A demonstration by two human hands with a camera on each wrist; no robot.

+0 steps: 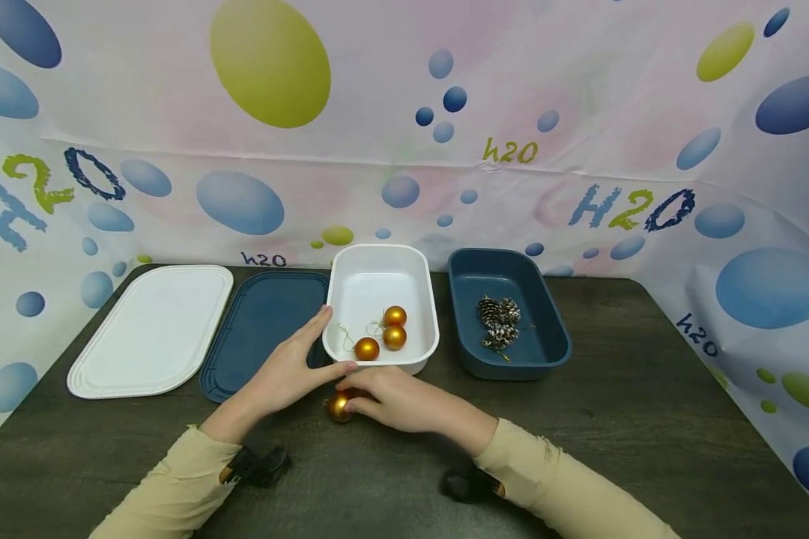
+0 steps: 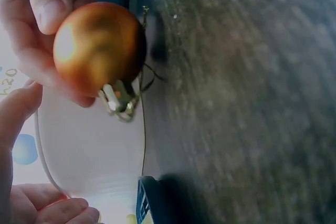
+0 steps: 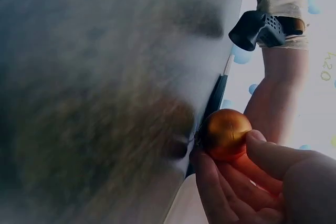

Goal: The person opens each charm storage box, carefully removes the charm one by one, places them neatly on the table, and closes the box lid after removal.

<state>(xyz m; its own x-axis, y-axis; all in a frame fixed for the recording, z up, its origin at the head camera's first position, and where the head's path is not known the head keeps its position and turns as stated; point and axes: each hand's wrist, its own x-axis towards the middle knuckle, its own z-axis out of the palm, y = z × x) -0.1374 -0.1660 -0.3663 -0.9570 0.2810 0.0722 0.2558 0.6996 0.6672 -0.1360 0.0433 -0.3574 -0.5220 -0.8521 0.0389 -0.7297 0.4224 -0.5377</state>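
My right hand [image 1: 401,400] pinches a gold Christmas ball [image 1: 339,406] between thumb and fingers, just in front of the white container [image 1: 428,329]. The ball's metal cap [image 2: 119,100] and thin string show in the left wrist view. Against the near left corner of the container lies my left hand [image 1: 290,370], its fingers stretched along the side and its thumb at the front rim. Three more gold Christmas balls [image 1: 367,349] with string loops lie inside the container, toward its near end.
To the right, a dark blue container [image 1: 468,281] holds several pine cones [image 1: 500,322]. A dark blue lid [image 1: 263,322] and a white lid [image 1: 151,329] lie at the left on the dark wooden table [image 1: 647,389]. A patterned sheet [image 1: 350,150] rises behind the table.
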